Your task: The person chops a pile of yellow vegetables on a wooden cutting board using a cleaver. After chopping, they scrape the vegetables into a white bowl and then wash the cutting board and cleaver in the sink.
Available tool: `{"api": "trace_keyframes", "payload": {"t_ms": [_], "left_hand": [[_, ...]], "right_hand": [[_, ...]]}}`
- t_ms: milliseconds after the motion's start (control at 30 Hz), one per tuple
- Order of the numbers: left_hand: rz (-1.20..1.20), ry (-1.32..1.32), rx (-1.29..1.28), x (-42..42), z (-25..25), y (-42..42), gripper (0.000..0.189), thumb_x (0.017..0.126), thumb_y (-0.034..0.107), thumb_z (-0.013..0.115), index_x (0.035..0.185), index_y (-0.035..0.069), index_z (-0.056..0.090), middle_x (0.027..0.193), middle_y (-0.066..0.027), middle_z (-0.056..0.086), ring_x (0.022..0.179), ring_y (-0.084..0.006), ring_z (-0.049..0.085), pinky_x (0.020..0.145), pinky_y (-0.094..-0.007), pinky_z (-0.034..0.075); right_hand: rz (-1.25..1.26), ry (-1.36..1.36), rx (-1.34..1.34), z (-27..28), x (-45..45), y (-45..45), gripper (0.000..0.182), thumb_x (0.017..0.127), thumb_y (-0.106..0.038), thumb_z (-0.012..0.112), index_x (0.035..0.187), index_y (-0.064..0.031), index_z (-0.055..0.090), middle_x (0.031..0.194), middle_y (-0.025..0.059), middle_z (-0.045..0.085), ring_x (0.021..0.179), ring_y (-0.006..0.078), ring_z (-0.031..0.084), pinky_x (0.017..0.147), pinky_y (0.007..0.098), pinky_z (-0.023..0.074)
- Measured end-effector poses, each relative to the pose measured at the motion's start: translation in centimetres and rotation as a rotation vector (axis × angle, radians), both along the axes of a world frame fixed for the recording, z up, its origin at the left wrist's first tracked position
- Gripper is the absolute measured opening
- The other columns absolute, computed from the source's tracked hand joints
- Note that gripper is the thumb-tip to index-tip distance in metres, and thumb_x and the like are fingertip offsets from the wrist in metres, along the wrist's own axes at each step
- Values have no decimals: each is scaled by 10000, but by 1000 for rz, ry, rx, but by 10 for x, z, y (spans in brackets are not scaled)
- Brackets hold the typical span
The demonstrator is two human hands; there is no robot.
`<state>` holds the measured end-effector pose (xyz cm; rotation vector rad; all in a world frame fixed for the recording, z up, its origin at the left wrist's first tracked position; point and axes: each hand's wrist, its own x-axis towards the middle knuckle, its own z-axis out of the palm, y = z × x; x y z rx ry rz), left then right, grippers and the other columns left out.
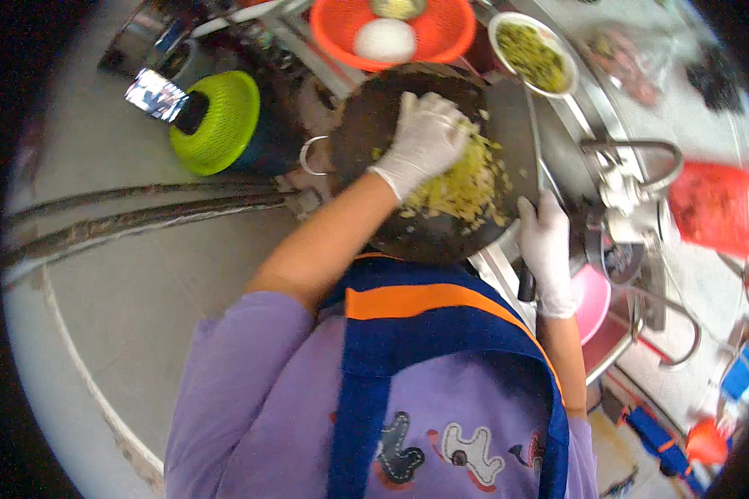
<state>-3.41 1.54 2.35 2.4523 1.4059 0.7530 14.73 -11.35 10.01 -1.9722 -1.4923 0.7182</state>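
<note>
My left hand (427, 140), in a pale thin glove, reaches over a dark round chopping board (365, 118). Its fingers bend down at the edge of a pile of chopped pale-green vegetable (465, 187); their tips are partly hidden, so I cannot tell whether they grip any. Along the board's right side lies a broad grey blade, apparently a cleaver (517, 137), with a few bits on it. My right hand (546, 249), also gloved, grips it at the near end, and a black handle (526, 284) shows below the fingers.
Beyond the board stand an orange basket (324, 37) with a round white item and a white bowl (571, 81) of chopped greens. A green basket (215, 125) with a lit phone (157, 95) is left. A faucet (627, 187) and pink basin (590, 302) are right.
</note>
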Motion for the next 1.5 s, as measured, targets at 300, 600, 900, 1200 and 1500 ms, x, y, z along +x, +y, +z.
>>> {"api": "trace_keyframes", "payload": {"t_ms": [300,600,900,1200,1500], "left_hand": [[-119,20,-121,11,-21,-17,357,876,306,540,1069,16,621,1041,-159,619,1007,-333,551,898,-425,439],[-87,41,-48,18,-26,-20,230,866,217,551,952,20,635,931,-149,605,939,-323,561,852,-401,459],[-90,-150,2,9,-26,-20,281,849,206,551,1016,-15,602,1048,-164,556,987,-331,543,878,-421,450],[-102,-205,-98,8,-34,-16,199,813,108,558,950,-30,604,994,-200,588,938,-374,560,842,-421,467],[-91,-217,-19,9,-40,-16,158,812,124,549,875,-15,587,944,-178,566,910,-353,540,833,-425,458]], "right_hand": [[49,50,-82,-2,-5,-6,111,848,-57,564,858,33,500,684,290,570,710,458,600,589,465,479],[99,-167,-209,-23,-27,20,164,874,-101,524,901,56,484,767,318,587,792,482,587,689,515,473],[93,-110,50,-1,-16,6,132,850,-54,561,842,44,472,653,282,563,669,457,594,559,487,471],[214,-159,-180,-1,-14,12,145,847,-70,552,864,59,489,731,310,582,771,481,588,678,518,475],[107,-116,28,-29,-25,19,138,858,-83,552,875,42,495,678,291,582,705,457,604,610,501,487]]}}
